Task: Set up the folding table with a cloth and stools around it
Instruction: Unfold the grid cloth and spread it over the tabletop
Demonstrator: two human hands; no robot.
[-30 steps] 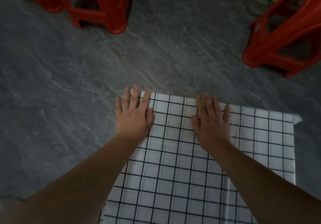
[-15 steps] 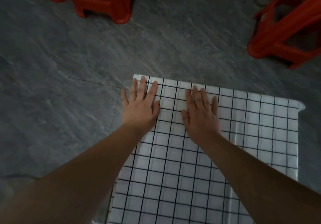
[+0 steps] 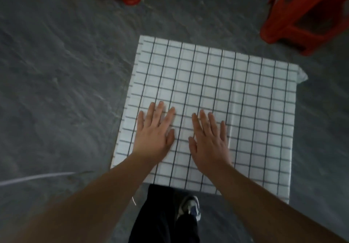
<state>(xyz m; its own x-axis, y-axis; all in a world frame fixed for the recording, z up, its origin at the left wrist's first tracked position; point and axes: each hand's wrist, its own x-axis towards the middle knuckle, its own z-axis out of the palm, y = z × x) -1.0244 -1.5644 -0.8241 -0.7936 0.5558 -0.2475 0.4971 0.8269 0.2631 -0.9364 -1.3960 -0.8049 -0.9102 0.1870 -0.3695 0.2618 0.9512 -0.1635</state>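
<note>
We press our left hand (image 3: 154, 131) and right hand (image 3: 209, 139) flat, grip holding nothing, on the cloth (image 3: 236, 95) covering the surface, while two red stools (image 3: 309, 14) beyond the cloth are not yet placed around it.

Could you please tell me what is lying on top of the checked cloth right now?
Only the left hand and right hand lie flat on the checked cloth, fingers straight. The table beneath it is fully covered, so it cannot be seen.
</note>
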